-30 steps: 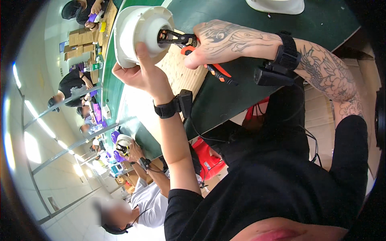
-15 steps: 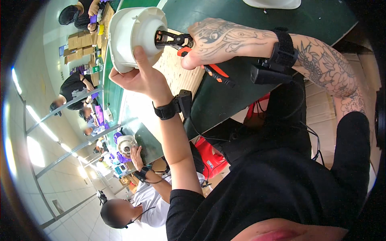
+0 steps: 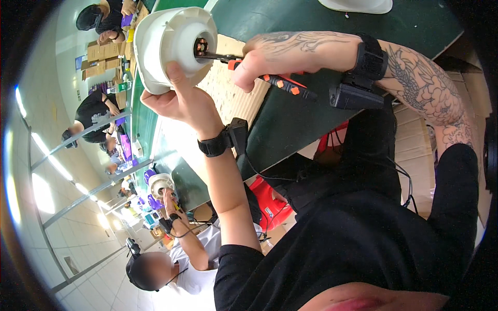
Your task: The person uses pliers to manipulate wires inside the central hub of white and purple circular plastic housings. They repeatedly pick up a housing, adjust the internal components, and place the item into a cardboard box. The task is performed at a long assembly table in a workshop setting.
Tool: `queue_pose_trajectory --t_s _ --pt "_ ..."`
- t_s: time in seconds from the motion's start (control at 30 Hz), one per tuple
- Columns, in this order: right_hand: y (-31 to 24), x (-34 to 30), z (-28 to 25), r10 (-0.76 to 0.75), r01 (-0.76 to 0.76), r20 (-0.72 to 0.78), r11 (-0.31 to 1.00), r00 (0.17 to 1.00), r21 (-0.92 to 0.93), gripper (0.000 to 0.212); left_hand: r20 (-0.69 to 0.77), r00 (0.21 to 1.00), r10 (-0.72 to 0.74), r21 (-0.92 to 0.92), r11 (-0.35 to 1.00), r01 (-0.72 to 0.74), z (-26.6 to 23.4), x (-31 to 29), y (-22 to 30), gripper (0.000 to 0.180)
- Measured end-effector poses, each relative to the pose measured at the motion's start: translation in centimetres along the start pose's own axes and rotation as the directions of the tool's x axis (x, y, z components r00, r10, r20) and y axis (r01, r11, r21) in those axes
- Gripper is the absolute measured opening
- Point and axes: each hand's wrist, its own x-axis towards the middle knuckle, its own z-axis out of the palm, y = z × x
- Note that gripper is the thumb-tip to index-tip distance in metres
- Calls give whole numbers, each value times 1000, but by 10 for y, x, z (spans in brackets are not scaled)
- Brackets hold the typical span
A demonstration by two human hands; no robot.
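Note:
My left hand (image 3: pixel 184 101) grips a white plastic housing (image 3: pixel 153 49) by its lower edge, thumb up along its side. A round neck on the housing faces right. Dark parts with coppery spots (image 3: pixel 201 47) show inside the neck's opening. In my right hand (image 3: pixel 259 62) is a pair of pliers (image 3: pixel 285 84) with orange and black handles. The pliers' dark jaws reach into the lower part of the opening. I cannot tell what, if anything, the jaw tips grip.
Corrugated cardboard (image 3: pixel 244 88) lies beneath my hands on the dark green table (image 3: pixel 295 111). Another white plastic piece (image 3: pixel 358 5) sits at the far edge. To the left, a person in white (image 3: pixel 194 249) handles a similar white housing (image 3: pixel 160 182). A red stool (image 3: pixel 270 205) stands below the table.
The pliers have turned so their jaws appear narrower and lower in the opening, baring the coppery parts. My right hand has rolled over slightly. The neighbouring person's hand has shifted onto their housing.

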Motion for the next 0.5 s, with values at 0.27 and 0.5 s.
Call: queue_pose_trajectory --t_s 0.27,0.5 --pt "-1 3 -4 69 -62 179 997 981 -46 50 4 985 -172 105 980 170 -22 23 -10 43" --pt "-5 -10 -1 -152 122 -15 844 988 -523 61 67 767 -638 348 736 581 -77 79 -2 47"
